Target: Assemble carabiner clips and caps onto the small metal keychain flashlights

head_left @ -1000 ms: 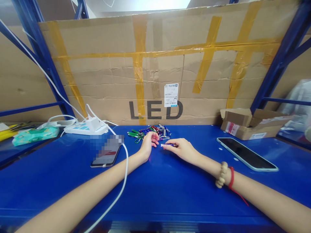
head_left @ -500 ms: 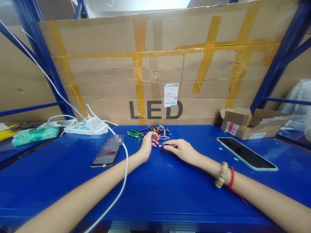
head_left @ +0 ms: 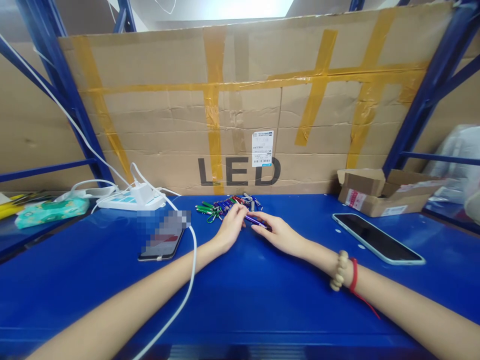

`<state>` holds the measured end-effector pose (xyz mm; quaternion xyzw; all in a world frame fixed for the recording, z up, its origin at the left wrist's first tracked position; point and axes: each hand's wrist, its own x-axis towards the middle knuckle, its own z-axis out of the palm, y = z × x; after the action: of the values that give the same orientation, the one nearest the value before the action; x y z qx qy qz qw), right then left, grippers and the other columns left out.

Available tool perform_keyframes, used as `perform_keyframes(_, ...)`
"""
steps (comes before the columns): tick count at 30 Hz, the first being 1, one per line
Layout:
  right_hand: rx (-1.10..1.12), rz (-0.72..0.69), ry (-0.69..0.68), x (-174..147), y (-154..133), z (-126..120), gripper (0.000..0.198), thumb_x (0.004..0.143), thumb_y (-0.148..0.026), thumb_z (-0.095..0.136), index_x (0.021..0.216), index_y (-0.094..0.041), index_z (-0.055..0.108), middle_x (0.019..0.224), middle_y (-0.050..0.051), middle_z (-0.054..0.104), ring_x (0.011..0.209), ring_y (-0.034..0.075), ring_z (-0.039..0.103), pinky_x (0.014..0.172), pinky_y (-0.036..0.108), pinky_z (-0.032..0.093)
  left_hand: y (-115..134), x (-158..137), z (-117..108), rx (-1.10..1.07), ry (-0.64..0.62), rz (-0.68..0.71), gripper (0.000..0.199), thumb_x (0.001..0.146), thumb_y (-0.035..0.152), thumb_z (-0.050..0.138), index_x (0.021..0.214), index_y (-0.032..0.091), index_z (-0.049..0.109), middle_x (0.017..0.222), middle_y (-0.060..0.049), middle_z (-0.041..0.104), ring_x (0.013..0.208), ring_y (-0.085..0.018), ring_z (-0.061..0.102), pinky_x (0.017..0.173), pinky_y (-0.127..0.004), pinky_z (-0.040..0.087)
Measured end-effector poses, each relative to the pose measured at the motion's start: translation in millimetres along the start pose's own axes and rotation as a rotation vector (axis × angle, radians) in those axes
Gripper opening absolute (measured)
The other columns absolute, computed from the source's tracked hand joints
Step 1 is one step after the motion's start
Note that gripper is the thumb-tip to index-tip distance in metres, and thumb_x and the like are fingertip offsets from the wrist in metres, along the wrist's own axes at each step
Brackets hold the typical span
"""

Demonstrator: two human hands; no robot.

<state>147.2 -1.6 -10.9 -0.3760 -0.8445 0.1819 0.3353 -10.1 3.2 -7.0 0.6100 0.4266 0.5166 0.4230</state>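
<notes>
A small purple flashlight point(head_left: 256, 220), a slim shiny tube, is held between my two hands just above the blue table. My right hand point(head_left: 281, 233) grips it from the right, fingers along its body. At its left end, the fingertips of my left hand point(head_left: 233, 226) are closed on it; the fingers partly hide that end. Just behind my hands lies a pile of similar small flashlights point(head_left: 205, 207) in green, purple, red and silver, some with carabiner clips. My left hand covers part of the pile.
On the left lie a phone point(head_left: 165, 242), a white power strip point(head_left: 129, 201) with cables and a green packet point(head_left: 52, 212). A white cable point(head_left: 193, 280) crosses over my left forearm. To the right are another phone point(head_left: 378, 239) and an open carton point(head_left: 388, 200). Cardboard point(head_left: 168, 135) stands behind.
My left hand has moved right and closed its fingers on the left end of the flashlight. The flashlight has tilted, its left end raised. The view has shifted slightly.
</notes>
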Motion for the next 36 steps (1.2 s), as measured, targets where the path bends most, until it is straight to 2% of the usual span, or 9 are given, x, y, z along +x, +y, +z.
perform_keyframes(4,0.109,-0.081,0.028,2,-1,-1,0.032,0.083,-0.029,0.052,0.113,-0.020,0.056,0.106,0.006,0.065,0.096,0.019,0.061,0.085,0.033,0.046,1,-5,3,0.087,-0.139,0.120,0.016,0.079,0.034,0.053,0.080,0.020,0.045,0.071,0.004,0.053,0.066,-0.009,0.050,0.064,-0.021,0.038)
perform_keyframes(10,0.152,0.062,0.166,9,8,-14,0.030,0.081,-0.037,0.052,0.100,-0.016,0.063,0.075,0.003,0.067,0.064,0.014,0.058,0.063,0.027,0.046,4,1,-3,-0.056,-0.008,-0.031,0.025,0.078,0.042,0.053,0.083,0.018,0.047,0.054,0.007,0.040,0.046,-0.006,0.035,0.046,-0.019,0.026)
perform_keyframes(14,0.255,0.104,0.187,10,13,-17,0.035,0.083,-0.045,0.045,0.087,-0.015,0.063,0.067,0.001,0.062,0.053,0.010,0.048,0.053,0.024,0.040,7,-2,-1,0.037,-0.186,0.002,0.030,0.073,0.038,0.060,0.092,0.015,0.054,0.061,0.003,0.054,0.053,-0.007,0.045,0.052,-0.020,0.033)
perform_keyframes(16,0.303,0.104,0.140,9,11,-15,0.041,0.084,-0.050,0.041,0.076,-0.015,0.060,0.059,-0.002,0.054,0.048,0.009,0.042,0.048,0.022,0.037,6,-5,2,0.106,-0.274,0.053,0.030,0.074,0.037,0.059,0.094,0.015,0.054,0.057,0.004,0.054,0.054,-0.008,0.047,0.056,-0.021,0.035)
perform_keyframes(19,0.360,0.109,0.088,7,7,-11,0.046,0.083,-0.056,0.038,0.068,-0.016,0.055,0.050,-0.005,0.041,0.043,0.007,0.034,0.042,0.020,0.031,3,-6,3,0.134,-0.301,0.113,0.028,0.078,0.039,0.054,0.093,0.016,0.051,0.050,0.007,0.048,0.049,-0.008,0.044,0.055,-0.021,0.035)
perform_keyframes(23,0.478,0.167,0.122,8,3,-10,0.044,0.079,-0.057,0.045,0.076,-0.016,0.060,0.058,-0.003,0.048,0.047,0.007,0.039,0.040,0.019,0.033,1,-3,1,0.075,-0.242,0.100,0.026,0.078,0.038,0.053,0.093,0.016,0.050,0.060,0.004,0.051,0.050,-0.008,0.047,0.048,-0.020,0.034)
perform_keyframes(27,0.574,0.293,0.173,10,4,-12,0.040,0.070,-0.045,0.062,0.095,-0.015,0.064,0.078,0.003,0.062,0.058,0.009,0.051,0.043,0.020,0.041,3,-1,0,0.067,-0.138,0.123,0.022,0.078,0.030,0.053,0.094,0.015,0.053,0.064,0.003,0.053,0.050,-0.007,0.046,0.048,-0.019,0.035)
perform_keyframes(31,0.626,0.356,0.182,11,5,-12,0.038,0.065,-0.033,0.070,0.096,-0.013,0.065,0.085,0.007,0.067,0.066,0.012,0.059,0.045,0.019,0.043,4,0,0,0.041,-0.054,0.144,0.018,0.079,0.026,0.051,0.093,0.014,0.054,0.063,0.003,0.052,0.050,-0.007,0.044,0.049,-0.019,0.035)
perform_keyframes(36,0.681,0.378,0.111,9,2,-10,0.029,0.070,-0.034,0.068,0.091,-0.014,0.064,0.087,0.008,0.069,0.078,0.016,0.064,0.048,0.018,0.045,5,-2,1,0.010,-0.077,0.134,0.016,0.078,0.027,0.054,0.090,0.015,0.055,0.064,0.002,0.054,0.054,-0.009,0.047,0.051,-0.020,0.036)
